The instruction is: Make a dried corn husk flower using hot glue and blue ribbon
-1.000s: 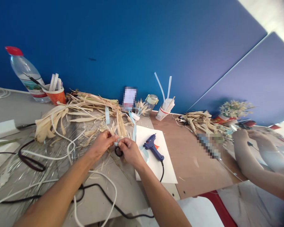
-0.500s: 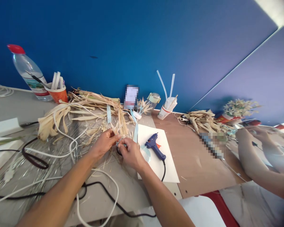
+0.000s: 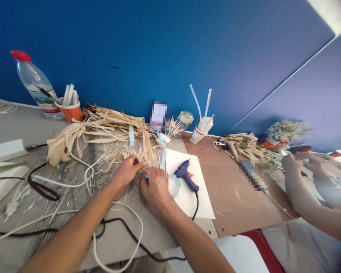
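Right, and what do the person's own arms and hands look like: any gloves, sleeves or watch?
The left hand and right hand are ungloved. The left forearm and right forearm are slim, with no sleeve, watch, bracelet or marking visible. The fingers are partly hidden, so I can't rule out rings.

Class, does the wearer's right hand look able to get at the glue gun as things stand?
Probably yes: the glue gun lies on paper just beside the right hand, with only blue ribbon lying between. That hand seems busy, though with what is hidden, so it may need freeing first.
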### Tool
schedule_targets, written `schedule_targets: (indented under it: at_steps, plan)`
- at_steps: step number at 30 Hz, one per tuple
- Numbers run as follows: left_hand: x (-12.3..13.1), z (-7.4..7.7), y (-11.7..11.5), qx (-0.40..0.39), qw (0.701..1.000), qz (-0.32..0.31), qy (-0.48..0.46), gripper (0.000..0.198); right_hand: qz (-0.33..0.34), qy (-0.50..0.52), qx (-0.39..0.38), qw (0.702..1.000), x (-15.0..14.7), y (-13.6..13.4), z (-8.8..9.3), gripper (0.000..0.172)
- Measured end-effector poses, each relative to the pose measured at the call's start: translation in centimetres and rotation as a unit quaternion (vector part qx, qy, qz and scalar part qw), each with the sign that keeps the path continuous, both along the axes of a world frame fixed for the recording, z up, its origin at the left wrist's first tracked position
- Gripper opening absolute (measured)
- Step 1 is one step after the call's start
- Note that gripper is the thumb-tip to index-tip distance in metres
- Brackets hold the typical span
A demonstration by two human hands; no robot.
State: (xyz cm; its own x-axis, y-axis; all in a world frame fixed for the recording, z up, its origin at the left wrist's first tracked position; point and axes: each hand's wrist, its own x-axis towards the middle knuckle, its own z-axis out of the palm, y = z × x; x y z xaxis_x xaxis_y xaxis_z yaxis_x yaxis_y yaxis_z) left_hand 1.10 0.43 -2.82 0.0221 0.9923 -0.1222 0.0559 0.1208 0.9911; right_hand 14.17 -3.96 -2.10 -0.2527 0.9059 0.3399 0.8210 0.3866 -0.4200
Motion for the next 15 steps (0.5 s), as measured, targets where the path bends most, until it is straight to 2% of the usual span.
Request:
schedule_targets:
  at_steps: [4,6,8,12,15]
  plan:
    - [-0.1,0.4,-0.3,-0.04,0.989,-0.069,-0.124,0.03,-0.041,0.117,-0.068,0.99,0.1,0.5,0.3,0.01]
    - [-0.2,1.1,-0.4,-0.045,0.969,-0.104,-0.219,0.025,-0.058,0.205,-0.122,0.969,0.3,0.7,0.8,0.01]
    - [-0.4,1.8,-0.5,-0.065,0.95,-0.14,-0.273,0.022,-0.062,0.286,-0.174,0.94,0.5,0.8,1.4,0.01]
    - [-0.7,2.3,-0.6,-0.077,0.942,-0.125,-0.302,0.019,-0.04,0.368,-0.241,0.897,0.7,0.9,2.1,0.007]
    - [-0.7,1.9,-0.5,-0.076,0.946,-0.111,-0.296,0.017,-0.038,0.376,-0.258,0.889,0.7,1.0,1.9,0.007]
